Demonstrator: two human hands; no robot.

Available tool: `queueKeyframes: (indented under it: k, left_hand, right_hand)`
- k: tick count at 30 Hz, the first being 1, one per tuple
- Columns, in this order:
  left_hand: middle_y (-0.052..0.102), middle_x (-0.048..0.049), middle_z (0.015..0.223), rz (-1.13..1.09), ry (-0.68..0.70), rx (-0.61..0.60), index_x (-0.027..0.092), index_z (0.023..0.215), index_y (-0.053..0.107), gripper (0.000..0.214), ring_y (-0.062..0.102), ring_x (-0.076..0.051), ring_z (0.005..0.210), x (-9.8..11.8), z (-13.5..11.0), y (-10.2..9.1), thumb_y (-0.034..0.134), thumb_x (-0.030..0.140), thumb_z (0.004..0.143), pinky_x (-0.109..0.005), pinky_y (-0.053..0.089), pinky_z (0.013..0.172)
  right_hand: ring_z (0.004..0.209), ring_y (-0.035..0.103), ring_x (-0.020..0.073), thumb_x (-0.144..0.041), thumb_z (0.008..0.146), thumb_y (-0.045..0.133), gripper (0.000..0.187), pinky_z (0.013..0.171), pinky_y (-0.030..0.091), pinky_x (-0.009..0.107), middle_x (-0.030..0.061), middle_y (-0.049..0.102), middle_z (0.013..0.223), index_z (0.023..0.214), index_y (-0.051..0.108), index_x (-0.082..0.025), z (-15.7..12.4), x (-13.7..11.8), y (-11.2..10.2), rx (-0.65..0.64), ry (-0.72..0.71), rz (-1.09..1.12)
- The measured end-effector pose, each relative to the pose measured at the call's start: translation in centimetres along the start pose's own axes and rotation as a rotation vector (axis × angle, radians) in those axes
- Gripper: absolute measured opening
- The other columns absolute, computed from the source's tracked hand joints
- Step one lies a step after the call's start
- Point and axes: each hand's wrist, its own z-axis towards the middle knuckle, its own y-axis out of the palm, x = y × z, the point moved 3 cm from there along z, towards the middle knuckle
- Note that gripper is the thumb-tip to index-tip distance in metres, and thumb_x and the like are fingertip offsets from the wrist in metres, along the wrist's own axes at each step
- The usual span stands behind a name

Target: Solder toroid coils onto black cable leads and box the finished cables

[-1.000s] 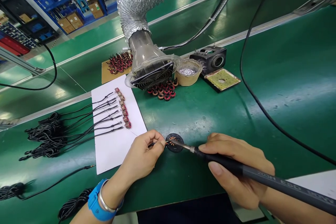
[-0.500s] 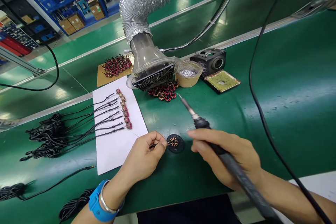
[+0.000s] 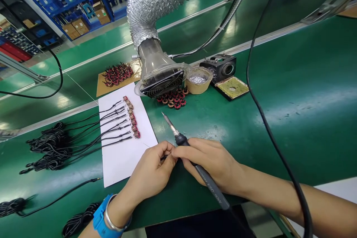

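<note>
My left hand (image 3: 153,169), wearing a blue wrist strap (image 3: 103,214) and a metal bangle, is closed in a pinch on a thin black cable (image 3: 165,157). My right hand (image 3: 213,161) grips a soldering iron (image 3: 212,187), its bare tip pointing up and left above the green bench. The fingertips of both hands meet. The round black disc and the small copper-wound ring are hidden behind my right hand. To the left, a white sheet (image 3: 119,163) bears a row of wound ring coils (image 3: 131,113) beside the ends of several black cables (image 3: 113,123).
A fume extractor hood (image 3: 163,78) hangs over a pile of red-and-black ring coils (image 3: 174,99). Behind it stand a tub of solder dross (image 3: 198,88) and an iron stand with a yellow sponge (image 3: 232,87). More coils (image 3: 118,74) lie on cardboard. Bundled cables (image 3: 51,145) lie left. A loose cord (image 3: 263,119) crosses the right.
My right hand has moved left with the soldering iron, bringing its fingertips to my left hand and covering the disc and ring. My left hand has barely moved.
</note>
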Motion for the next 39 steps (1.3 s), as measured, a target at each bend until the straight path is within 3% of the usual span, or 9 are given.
queueKeyframes:
  k: [5,15,21,24,27,31,34,37,39]
  left_hand:
    - [0.052,0.0044,0.072,0.034,-0.010,0.016,0.021,0.087,0.056,0.025,0.042,-0.011,0.062,0.3,-0.1,-0.1,0.044,0.040,0.097,-0.024,0.033,0.057]
    - [0.044,0.0054,0.068,-0.140,-0.042,-0.006,0.018,0.082,0.053,0.029,0.035,-0.010,0.060,-0.9,0.4,0.5,0.046,0.043,0.095,-0.023,0.031,0.055]
    - [0.053,0.0041,0.068,-0.098,-0.043,-0.089,0.018,0.076,0.053,0.024,0.043,-0.010,0.061,-0.5,0.4,0.5,0.045,0.030,0.095,-0.023,0.034,0.058]
    - [0.055,0.0042,0.065,-0.097,-0.052,-0.080,0.018,0.075,0.053,0.024,0.044,-0.010,0.058,-0.4,0.2,0.6,0.045,0.029,0.095,-0.023,0.033,0.056]
    - [0.056,0.0046,0.062,-0.122,-0.082,-0.053,0.019,0.077,0.053,0.021,0.043,-0.010,0.056,-0.6,0.0,0.9,0.045,0.028,0.094,-0.023,0.033,0.056]
    - [0.058,0.0046,0.060,-0.116,-0.103,-0.011,0.019,0.078,0.054,0.020,0.043,-0.010,0.055,-0.7,-0.2,1.4,0.045,0.028,0.094,-0.023,0.032,0.056]
    - [0.059,0.0042,0.060,-0.105,-0.103,0.026,0.019,0.076,0.054,0.023,0.043,-0.010,0.055,-0.8,-0.4,1.7,0.046,0.031,0.094,-0.023,0.032,0.057]
    - [0.058,0.0043,0.060,-0.103,-0.101,0.047,0.020,0.075,0.053,0.024,0.042,-0.010,0.056,-1.1,-0.4,2.0,0.045,0.031,0.095,-0.023,0.033,0.058]
    - [0.059,0.0044,0.060,-0.102,-0.102,0.058,0.020,0.075,0.053,0.024,0.041,-0.010,0.055,-1.2,-0.4,2.2,0.045,0.032,0.095,-0.023,0.032,0.057]
  right_hand:
    - [0.058,0.048,0.0134,-0.005,0.087,0.047,0.028,0.055,0.038,0.024,-0.0020,0.049,0.067,0.107,0.059,-0.021,-0.5,0.0,0.0,0.068,0.029,0.031]
    - [0.067,0.058,0.0136,-0.005,0.087,0.049,0.026,0.065,0.047,0.025,0.0010,0.063,0.078,0.108,0.057,-0.018,-0.3,0.2,0.1,0.034,0.119,0.175]
    - [0.060,0.049,0.0140,-0.008,0.091,0.047,0.027,0.056,0.041,0.025,-0.0011,0.052,0.069,0.112,0.057,-0.020,-0.8,0.2,0.3,0.039,-0.011,0.124]
    - [0.058,0.048,0.0136,-0.008,0.090,0.049,0.025,0.054,0.041,0.025,-0.0017,0.051,0.066,0.110,0.059,-0.019,-0.8,0.2,-0.3,0.060,-0.010,0.092]
    - [0.057,0.053,0.0120,-0.003,0.087,0.051,0.027,0.055,0.045,0.025,-0.0007,0.059,0.069,0.107,0.062,-0.017,-0.8,0.2,-1.7,0.156,0.042,0.143]
    - [0.064,0.063,0.0138,-0.004,0.087,0.052,0.041,0.058,0.051,0.026,0.0018,0.068,0.079,0.125,0.058,-0.019,-1.9,0.0,-3.7,0.300,0.132,0.243]
    - [0.059,0.058,0.0156,-0.012,0.088,0.053,0.041,0.051,0.047,0.029,0.0018,0.062,0.070,0.128,0.059,-0.020,-3.0,-0.4,-4.8,0.319,0.192,0.312]
    - [0.052,0.052,0.0142,-0.015,0.087,0.052,0.031,0.045,0.041,0.027,0.0006,0.057,0.063,0.115,0.065,-0.022,-3.9,-0.6,-5.4,0.277,0.314,0.335]
    - [0.054,0.056,0.0148,-0.016,0.086,0.053,0.025,0.045,0.041,0.026,0.0013,0.061,0.067,0.107,0.065,-0.023,-4.4,-0.5,-5.5,0.267,0.379,0.332]
